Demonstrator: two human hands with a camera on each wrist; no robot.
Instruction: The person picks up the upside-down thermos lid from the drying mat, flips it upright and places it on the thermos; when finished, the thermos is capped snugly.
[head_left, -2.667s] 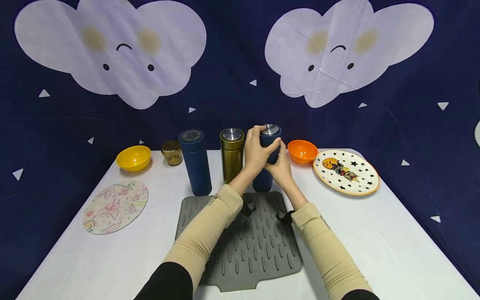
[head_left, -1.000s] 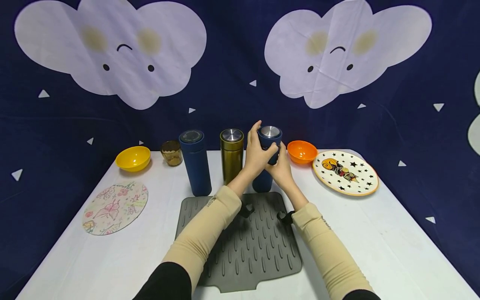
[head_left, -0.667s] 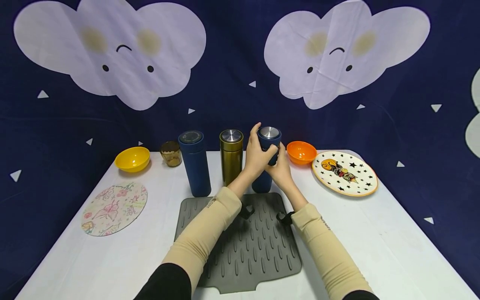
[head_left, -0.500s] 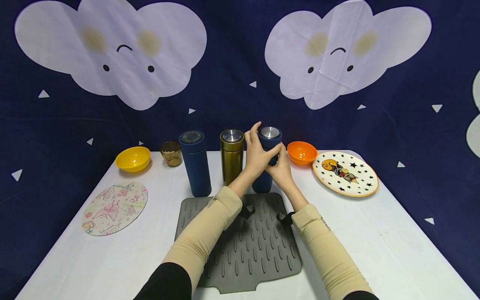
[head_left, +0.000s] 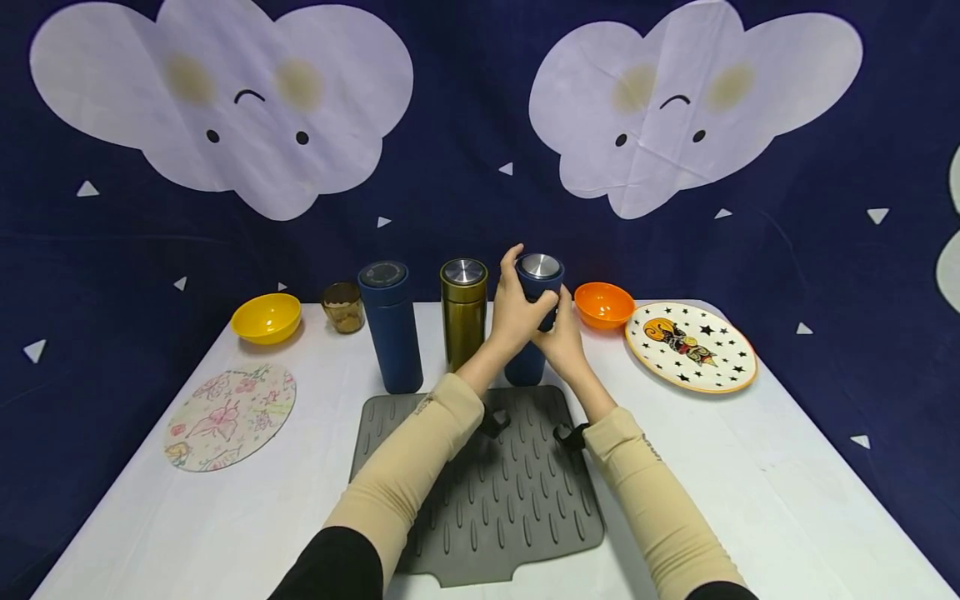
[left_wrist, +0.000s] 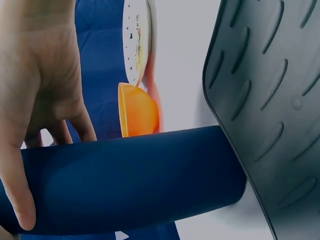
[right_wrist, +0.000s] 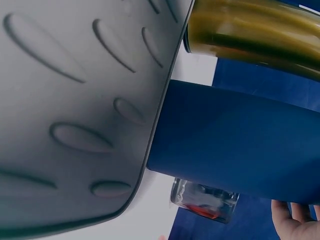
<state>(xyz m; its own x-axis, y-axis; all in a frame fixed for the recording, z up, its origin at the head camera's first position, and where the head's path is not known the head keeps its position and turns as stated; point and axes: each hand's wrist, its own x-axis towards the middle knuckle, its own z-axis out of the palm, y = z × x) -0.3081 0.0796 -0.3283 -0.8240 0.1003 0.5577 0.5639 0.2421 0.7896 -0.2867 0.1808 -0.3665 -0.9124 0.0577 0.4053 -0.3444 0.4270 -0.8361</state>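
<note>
In the head view both hands are at a blue thermos flask (head_left: 525, 364) with a silver lid top (head_left: 541, 266), upright behind the grey mat. My left hand (head_left: 513, 307) holds its upper part from the left, thumb across the front and a fingertip raised beside the lid. Lower down, my right hand (head_left: 559, 335) grips it from the right. The left wrist view shows the thumb (left_wrist: 19, 200) lying along the flask (left_wrist: 135, 180). In the right wrist view, fingertips (right_wrist: 295, 215) meet the flask (right_wrist: 235, 142) at its edge. The fingers behind the flask are mostly hidden.
A gold thermos (head_left: 464, 317) and another blue one (head_left: 392, 329) stand to the left. A ridged grey mat (head_left: 517, 500) lies in front. Around them are a yellow bowl (head_left: 267, 318), brown glass (head_left: 344, 307), orange bowl (head_left: 604, 305), oval plate (head_left: 690, 346), round board (head_left: 232, 417) and clear glass (right_wrist: 205, 200).
Since the oldest frame my left fingers have come off the lid's top rim, and one fingertip now stands raised at its left side. The right hand stays on the flask, almost still.
</note>
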